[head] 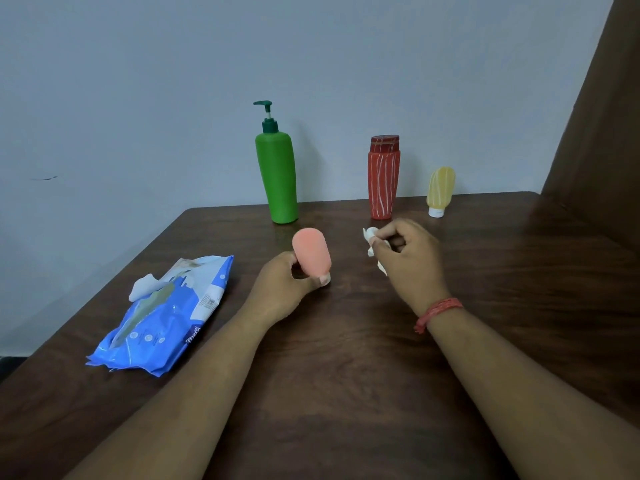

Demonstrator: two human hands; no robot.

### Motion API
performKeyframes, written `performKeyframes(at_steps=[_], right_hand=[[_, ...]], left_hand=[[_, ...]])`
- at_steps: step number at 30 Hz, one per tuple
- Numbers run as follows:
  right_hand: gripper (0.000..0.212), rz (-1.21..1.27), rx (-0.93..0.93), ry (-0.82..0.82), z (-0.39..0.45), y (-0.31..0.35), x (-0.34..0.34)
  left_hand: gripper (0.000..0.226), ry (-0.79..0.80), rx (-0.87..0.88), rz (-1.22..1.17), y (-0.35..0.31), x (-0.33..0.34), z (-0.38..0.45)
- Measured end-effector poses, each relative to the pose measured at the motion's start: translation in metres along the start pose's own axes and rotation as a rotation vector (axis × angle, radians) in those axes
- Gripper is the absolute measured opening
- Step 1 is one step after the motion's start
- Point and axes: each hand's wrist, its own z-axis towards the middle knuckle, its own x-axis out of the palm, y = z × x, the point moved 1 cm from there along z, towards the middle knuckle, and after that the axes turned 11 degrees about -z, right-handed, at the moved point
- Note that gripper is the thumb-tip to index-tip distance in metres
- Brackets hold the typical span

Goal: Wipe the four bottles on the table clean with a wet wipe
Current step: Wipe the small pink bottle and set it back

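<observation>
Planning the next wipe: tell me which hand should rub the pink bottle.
Right. The right hand already pinches the wet wipe just beside the pink bottle, while the left hand grips that bottle at its base.

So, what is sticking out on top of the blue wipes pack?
A white wipe pokes out through the opening of the blue wipes pack. The wipes inside cannot be seen, because the wrapper covers them.

A: Dim, would you say?
B: Soft and even, with faint shadows under the arms on the bench (381,358).
A: Sharp?
B: Slightly soft; edges bend from the wide lens.
</observation>
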Motion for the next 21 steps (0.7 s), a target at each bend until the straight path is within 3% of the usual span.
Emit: performKeyframes(at_steps=[4, 15, 21], right_hand=[[0.012, 0.044, 0.073, 0.01, 0.004, -0.005, 0.004], [0.012, 0.19, 0.234, 0.022, 0.004, -0.006, -0.003], [0.013, 0.205, 0.255, 0.015, 0.005, -0.003, -0.003]], left_hand=[[0.048, 0.034, 0.018, 0.02, 0.0, 0.004, 0.006], [0.082, -0.054, 0.042, 0.287, 0.006, 0.016, 0.011], [0.07, -0.141, 0.034, 0.301, 0.006, 0.022, 0.016]])
